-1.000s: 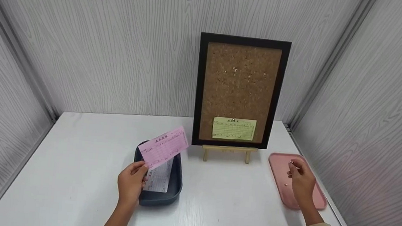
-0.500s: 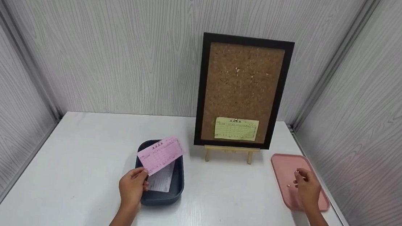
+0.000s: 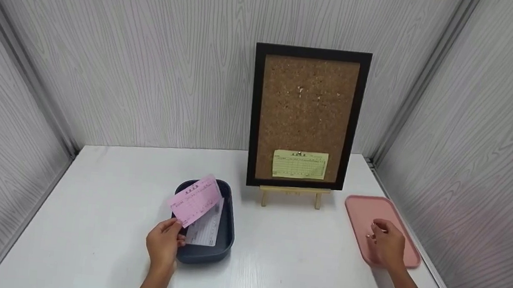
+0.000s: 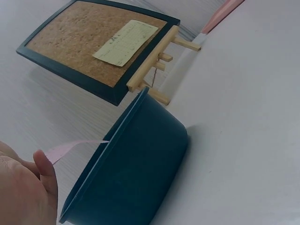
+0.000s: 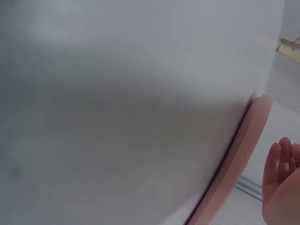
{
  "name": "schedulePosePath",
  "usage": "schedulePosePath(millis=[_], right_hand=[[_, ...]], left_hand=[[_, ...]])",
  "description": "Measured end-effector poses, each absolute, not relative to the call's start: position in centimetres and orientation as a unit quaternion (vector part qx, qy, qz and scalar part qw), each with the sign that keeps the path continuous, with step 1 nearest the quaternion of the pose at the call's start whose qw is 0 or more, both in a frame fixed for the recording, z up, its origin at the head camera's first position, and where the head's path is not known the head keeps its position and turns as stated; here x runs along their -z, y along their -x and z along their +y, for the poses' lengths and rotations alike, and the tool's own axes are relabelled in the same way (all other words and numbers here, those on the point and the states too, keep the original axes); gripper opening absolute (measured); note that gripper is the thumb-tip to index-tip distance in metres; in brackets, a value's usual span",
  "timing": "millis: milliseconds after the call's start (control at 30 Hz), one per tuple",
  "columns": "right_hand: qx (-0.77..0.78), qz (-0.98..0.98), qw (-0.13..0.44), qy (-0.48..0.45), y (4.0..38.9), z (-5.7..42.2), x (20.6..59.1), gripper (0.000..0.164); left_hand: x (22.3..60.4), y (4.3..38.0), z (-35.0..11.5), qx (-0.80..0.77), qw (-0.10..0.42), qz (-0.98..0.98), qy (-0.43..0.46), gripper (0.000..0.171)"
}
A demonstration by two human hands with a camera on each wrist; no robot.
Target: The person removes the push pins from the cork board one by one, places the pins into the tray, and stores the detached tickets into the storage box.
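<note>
In the head view my left hand (image 3: 163, 243) pinches a pink printed slip (image 3: 196, 200) by its lower corner, above a dark blue bin (image 3: 205, 256). Inside the bin lies a white printed slip (image 3: 205, 229), partly covered by the pink one. The left wrist view shows the thumb on the slip (image 4: 70, 149), whose far end reaches the bin's rim. My right hand (image 3: 389, 244) is over a pink tray (image 3: 362, 209), thumb and fingertips together on a small shiny pushpin (image 3: 374, 225). Another small pushpin (image 3: 368, 236) lies on the tray.
A black-framed cork board (image 3: 308, 107) stands on a small wooden easel (image 3: 294, 190) at the back. A yellow printed slip (image 3: 300, 165) is pinned near its bottom. Wood-grain panels (image 3: 161, 61) enclose the white table (image 3: 270, 256) at the back and sides.
My left hand has drawn the pink slip down and slightly left, more over the bin. My right hand has come down toward the front of the tray with the pushpin.
</note>
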State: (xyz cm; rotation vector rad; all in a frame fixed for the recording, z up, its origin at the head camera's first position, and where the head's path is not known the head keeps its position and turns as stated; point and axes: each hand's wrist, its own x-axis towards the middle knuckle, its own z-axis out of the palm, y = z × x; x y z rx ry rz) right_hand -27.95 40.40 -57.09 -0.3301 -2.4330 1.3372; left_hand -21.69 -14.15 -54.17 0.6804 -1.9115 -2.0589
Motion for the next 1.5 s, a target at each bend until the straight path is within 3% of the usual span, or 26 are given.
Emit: schedulePosePath(millis=[800, 1500], right_hand=[[-0.473, -0.862, 0.152, 0.104, 27.7, 40.4, 56.7, 0.028], [-0.414, -0.899, 0.085, 0.113, 27.8, 41.4, 57.3, 0.027]], left_hand=[[54.1, 22.6, -11.0, 0.746, 0.082, -0.616, -0.238, 0.037], [53.3, 20.6, -10.1, 0.767, 0.067, -0.597, -0.226, 0.041]])
